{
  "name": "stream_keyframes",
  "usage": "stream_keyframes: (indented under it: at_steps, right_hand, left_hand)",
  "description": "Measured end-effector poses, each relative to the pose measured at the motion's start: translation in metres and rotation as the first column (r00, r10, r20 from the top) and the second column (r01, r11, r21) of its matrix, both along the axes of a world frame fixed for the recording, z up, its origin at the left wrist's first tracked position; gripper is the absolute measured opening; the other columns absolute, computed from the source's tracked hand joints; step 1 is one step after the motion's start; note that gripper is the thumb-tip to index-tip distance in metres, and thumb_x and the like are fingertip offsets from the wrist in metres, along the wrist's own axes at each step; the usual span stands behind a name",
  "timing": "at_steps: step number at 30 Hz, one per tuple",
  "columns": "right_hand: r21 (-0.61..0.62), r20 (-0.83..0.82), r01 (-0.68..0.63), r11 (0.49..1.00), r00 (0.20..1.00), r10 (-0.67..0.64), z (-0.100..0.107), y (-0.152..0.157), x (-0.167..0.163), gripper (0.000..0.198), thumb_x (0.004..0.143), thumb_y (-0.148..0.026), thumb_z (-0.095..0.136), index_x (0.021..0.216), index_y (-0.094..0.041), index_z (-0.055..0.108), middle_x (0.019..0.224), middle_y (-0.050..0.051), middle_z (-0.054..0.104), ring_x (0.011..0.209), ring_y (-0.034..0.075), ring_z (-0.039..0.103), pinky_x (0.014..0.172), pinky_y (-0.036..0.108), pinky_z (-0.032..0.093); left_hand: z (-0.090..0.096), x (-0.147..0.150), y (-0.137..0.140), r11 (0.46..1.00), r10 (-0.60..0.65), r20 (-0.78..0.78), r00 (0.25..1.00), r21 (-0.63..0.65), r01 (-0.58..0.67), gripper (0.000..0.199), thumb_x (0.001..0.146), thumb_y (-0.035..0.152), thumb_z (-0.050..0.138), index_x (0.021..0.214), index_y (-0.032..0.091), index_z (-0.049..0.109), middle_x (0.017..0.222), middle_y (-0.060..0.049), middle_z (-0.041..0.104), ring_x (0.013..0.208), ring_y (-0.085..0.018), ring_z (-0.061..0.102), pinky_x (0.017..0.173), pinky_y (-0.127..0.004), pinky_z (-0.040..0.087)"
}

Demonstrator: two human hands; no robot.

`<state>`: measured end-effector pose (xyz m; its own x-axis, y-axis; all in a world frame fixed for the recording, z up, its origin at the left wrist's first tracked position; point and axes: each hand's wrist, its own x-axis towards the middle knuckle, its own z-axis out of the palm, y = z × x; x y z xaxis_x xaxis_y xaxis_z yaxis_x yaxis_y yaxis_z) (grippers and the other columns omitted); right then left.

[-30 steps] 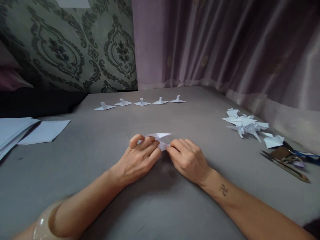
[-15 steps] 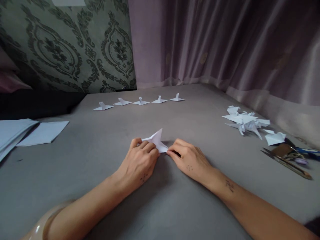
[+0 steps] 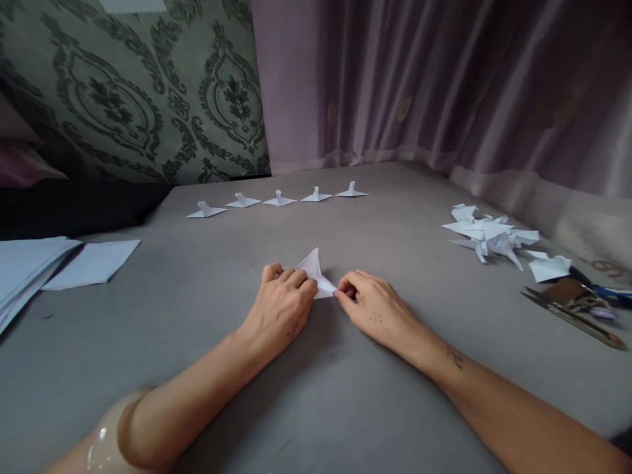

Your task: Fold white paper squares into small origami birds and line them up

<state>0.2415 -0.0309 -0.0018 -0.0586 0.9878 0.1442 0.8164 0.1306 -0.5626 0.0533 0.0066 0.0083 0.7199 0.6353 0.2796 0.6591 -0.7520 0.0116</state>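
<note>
A white folded paper figure (image 3: 314,268) sits at the middle of the grey surface, with one pointed flap standing up. My left hand (image 3: 286,299) is closed over its left part and hides much of it. The thumb and forefinger of my right hand (image 3: 372,304) pinch the pointed right tip, which lies low near the surface. Between the two hands a short stretch of the paper shows.
Several folded paper figures (image 3: 279,199) stand in a row at the back. White paper sheets (image 3: 93,265) lie at the left. To the right are a heap of folded paper pieces (image 3: 486,230) and scissors (image 3: 575,319). A purple curtain (image 3: 365,79) hangs behind.
My left hand has shifted slightly right and covers more of the paper's left side. My right hand still pinches the right tip, a little farther right. The view has moved slightly.
</note>
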Motion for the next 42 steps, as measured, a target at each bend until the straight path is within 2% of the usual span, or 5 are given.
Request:
stream_keyframes:
  at_steps: [7, 18, 29, 36, 42]
  right_hand:
    - [0.221, -0.080, -0.077, 0.972, 0.992, 0.097, 0.010, -0.005, 0.001, 0.021, 0.086, -0.006, 0.047, 0.092, -0.018, 0.063, 0.089, 0.002, 0.066, 0.081, 0.013, 0.059, 0.075, 0.024, 0.045]
    - [0.008, 0.341, -0.218, 0.976, 0.918, 0.202, 0.024, -0.023, -0.008, 0.025, 0.085, -0.003, 0.044, 0.086, -0.020, 0.063, 0.075, 0.001, 0.062, 0.079, 0.018, 0.056, 0.068, 0.030, 0.042]
    - [0.078, 0.250, -0.229, 0.970, 0.947, 0.203, 0.017, -0.021, -0.015, 0.025, 0.086, -0.003, 0.041, 0.088, -0.016, 0.062, 0.089, 0.006, 0.062, 0.088, 0.019, 0.057, 0.079, 0.032, 0.047]
    - [0.045, 0.285, -0.262, 0.964, 0.928, 0.239, 0.015, -0.024, -0.022, 0.027, 0.087, -0.002, 0.040, 0.094, -0.016, 0.062, 0.093, 0.008, 0.060, 0.091, 0.020, 0.054, 0.082, 0.035, 0.049]
    - [0.071, 0.298, -0.294, 0.953, 0.918, 0.261, 0.011, -0.027, -0.018, 0.028, 0.087, -0.003, 0.040, 0.099, -0.017, 0.062, 0.095, 0.008, 0.059, 0.092, 0.020, 0.053, 0.083, 0.036, 0.049]
  left_hand:
    - [-0.001, -0.001, 0.001, 1.000, -0.017, 0.006, 1.000, 0.011, 0.017, 0.027, 0.093, 0.015, 0.037, 0.085, 0.017, 0.062, 0.079, -0.005, 0.062, 0.072, -0.019, 0.054, 0.084, -0.041, 0.030]
    - [-0.002, 0.000, 0.002, 1.000, -0.014, -0.006, 1.000, -0.009, 0.014, 0.027, 0.093, 0.016, 0.038, 0.084, 0.018, 0.063, 0.080, -0.004, 0.062, 0.074, -0.019, 0.054, 0.083, -0.040, 0.029]
    - [-0.002, -0.001, 0.002, 0.999, -0.008, 0.012, 1.000, -0.045, 0.008, 0.026, 0.093, 0.015, 0.038, 0.085, 0.018, 0.062, 0.081, -0.005, 0.063, 0.076, -0.019, 0.056, 0.084, -0.040, 0.029]
    - [-0.006, -0.012, 0.008, 0.991, 0.035, 0.136, 0.990, -0.134, -0.017, 0.021, 0.089, 0.029, 0.051, 0.108, 0.020, 0.052, 0.091, -0.004, 0.067, 0.085, -0.020, 0.060, 0.084, -0.039, 0.029]
    - [0.012, -0.026, 0.013, 0.977, -0.040, 0.007, 0.999, -0.211, 0.041, 0.010, 0.085, 0.028, 0.058, 0.091, 0.021, 0.056, 0.089, -0.001, 0.065, 0.088, -0.022, 0.054, 0.076, -0.036, 0.028]
